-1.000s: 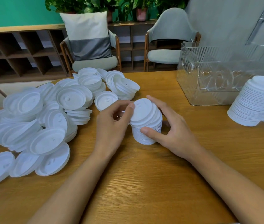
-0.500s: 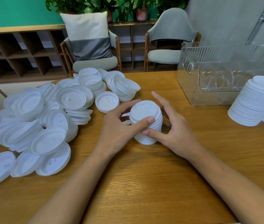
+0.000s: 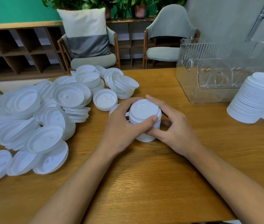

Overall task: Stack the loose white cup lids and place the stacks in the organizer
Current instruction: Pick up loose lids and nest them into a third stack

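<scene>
Bare left hand (image 3: 120, 126), bare right hand (image 3: 175, 133), sleeveless forearms (image 3: 79, 183).

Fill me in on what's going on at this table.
A person holds a short stack of white lids between the left hand and right hand, upright on the wooden table. Loose lids lie heaped to the left. The clear organizer stands at the far right, with larger stacks beside it.

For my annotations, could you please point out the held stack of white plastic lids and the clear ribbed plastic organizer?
Held stack of white plastic lids (image 3: 144, 109): head view, flat top of the uppermost lid.
Clear ribbed plastic organizer (image 3: 187, 75): head view, its ribbed left side wall.
</scene>
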Demonstrator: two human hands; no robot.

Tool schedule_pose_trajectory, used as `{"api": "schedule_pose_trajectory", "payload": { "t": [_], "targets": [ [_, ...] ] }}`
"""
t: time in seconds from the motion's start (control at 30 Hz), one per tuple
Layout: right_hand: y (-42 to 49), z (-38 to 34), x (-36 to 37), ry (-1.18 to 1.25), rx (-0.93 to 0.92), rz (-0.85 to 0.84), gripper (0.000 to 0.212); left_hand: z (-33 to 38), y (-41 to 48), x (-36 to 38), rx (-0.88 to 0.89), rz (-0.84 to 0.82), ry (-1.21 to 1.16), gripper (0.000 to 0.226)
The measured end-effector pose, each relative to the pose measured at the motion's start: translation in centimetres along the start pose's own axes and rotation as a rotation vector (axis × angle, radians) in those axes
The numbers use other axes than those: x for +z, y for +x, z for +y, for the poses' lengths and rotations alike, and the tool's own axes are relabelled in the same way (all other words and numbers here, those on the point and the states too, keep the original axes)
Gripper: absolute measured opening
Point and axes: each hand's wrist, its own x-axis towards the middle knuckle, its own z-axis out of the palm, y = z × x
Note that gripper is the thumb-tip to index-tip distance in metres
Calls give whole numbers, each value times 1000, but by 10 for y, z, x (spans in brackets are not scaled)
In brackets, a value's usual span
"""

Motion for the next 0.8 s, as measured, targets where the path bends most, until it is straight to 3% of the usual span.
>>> {"api": "schedule_pose_trajectory", "payload": {
  "t": [0.27,0.43,0.6,0.7,0.8],
  "targets": [
    [-1,4,0,-44,-15,8,87,-4,1,7,17,11,42,65],
    [0,3,1,-103,-21,52,77,-9,-2,-7,96,-74,94,54],
    [2,9,-8,-186,22,111,80,-20,1,-25,167,89,401,29],
    [2,9,-11,-202,35,118,80,-28,5,-26,105,14,614,35],
    [1,8,-11,-218,43,102,80,-33,5,-26,69,-39,654,33]
  ]
}}
